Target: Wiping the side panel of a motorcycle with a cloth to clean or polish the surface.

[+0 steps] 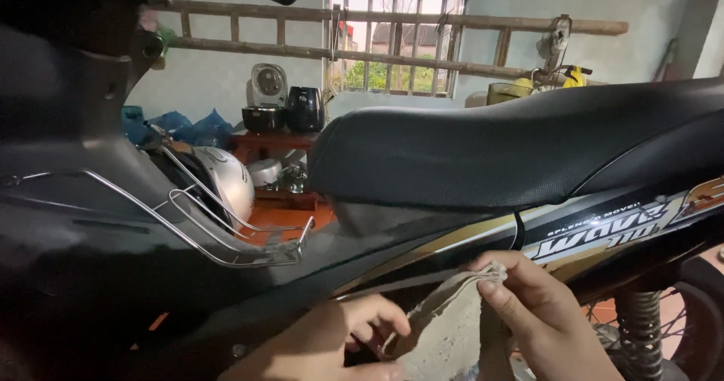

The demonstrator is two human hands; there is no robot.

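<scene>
The rag was a pale, beige-grey cloth, worn and frayed at its upper edge, stretched taut on a slant between both hands in front of the motorbike's side panel, low in the frame. The right hand pinched the bunched upper corner between thumb and fingertips, fingers closed narrowly on the cloth. The left hand gripped the lower end, fingers curled around it, and the cloth's loose body hung down between the hands. Directly behind the rag ran the dark panel with a gold stripe and lettered decals. Above it sat the black textured seat, filling much of the view. To the left, a chrome wire basket was mounted on the leg shield, with a silver helmet just behind it. At lower right a rear shock spring and a spoked wheel were partly visible. Farther back stood a red table bearing dark appliances, a wooden ladder across the wall, and a barred window.
</scene>
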